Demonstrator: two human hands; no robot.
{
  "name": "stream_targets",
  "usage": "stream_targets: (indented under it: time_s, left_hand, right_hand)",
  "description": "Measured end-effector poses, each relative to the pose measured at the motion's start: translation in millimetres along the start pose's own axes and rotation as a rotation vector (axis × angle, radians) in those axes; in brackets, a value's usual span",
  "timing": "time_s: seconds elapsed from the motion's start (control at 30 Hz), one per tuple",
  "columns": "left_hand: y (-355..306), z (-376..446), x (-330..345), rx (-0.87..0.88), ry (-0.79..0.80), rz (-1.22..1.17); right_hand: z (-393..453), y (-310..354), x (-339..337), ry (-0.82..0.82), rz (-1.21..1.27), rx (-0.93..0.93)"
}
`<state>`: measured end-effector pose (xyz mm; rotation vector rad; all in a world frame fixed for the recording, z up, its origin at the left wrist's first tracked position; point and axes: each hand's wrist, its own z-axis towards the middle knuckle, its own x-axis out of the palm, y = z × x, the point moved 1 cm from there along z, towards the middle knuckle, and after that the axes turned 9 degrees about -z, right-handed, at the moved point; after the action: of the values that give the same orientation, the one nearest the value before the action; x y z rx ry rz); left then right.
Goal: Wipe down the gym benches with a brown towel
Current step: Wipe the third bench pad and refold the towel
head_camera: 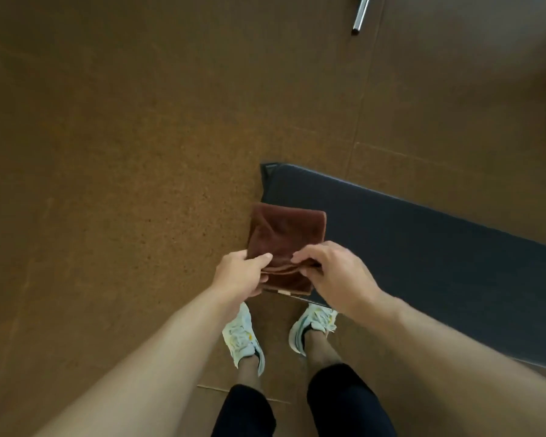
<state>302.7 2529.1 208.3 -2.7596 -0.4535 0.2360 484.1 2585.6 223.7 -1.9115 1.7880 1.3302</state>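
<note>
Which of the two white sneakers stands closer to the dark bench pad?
The right sneaker: its toe reaches the near edge of the bench pad, while the left sneaker stands apart on the brown floor.

The brown towel (pixel 284 238) between both hands is soft, matt cloth with a fuzzy pile. Just behind the grip, the bench (pixel 423 247) pad looks like smooth dark vinyl with a dull sheen. Far beyond it, a metal bar (pixel 361 14) is polished and glossy above the grainy, matt floor (pixel 123 137).
</note>
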Motion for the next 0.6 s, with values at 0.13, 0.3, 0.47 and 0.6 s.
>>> stream_targets:
  time_s: [0.13,0.3,0.47,0.6]
  left_hand:
    - [37.8,21.4,-18.4,0.139,-0.016,0.083]
    - [52.4,37.5,-34.1,0.204,0.059,0.120]
    - [51.2,49.5,-49.5,0.286,-0.109,0.060]
    - [33.8,52.9,-52.3,0.363,-0.129,0.100]
  right_hand:
    - [-31.9,-2.6,82.0,-0.212,-0.003,-0.042]
    - [15.5,27.4,102.6,-0.441,-0.140,0.056]
    - [79.6,25.0,101.0,-0.380,-0.332,0.113]
    - [134.2,9.8,47.4,-0.360,-0.360,0.147]
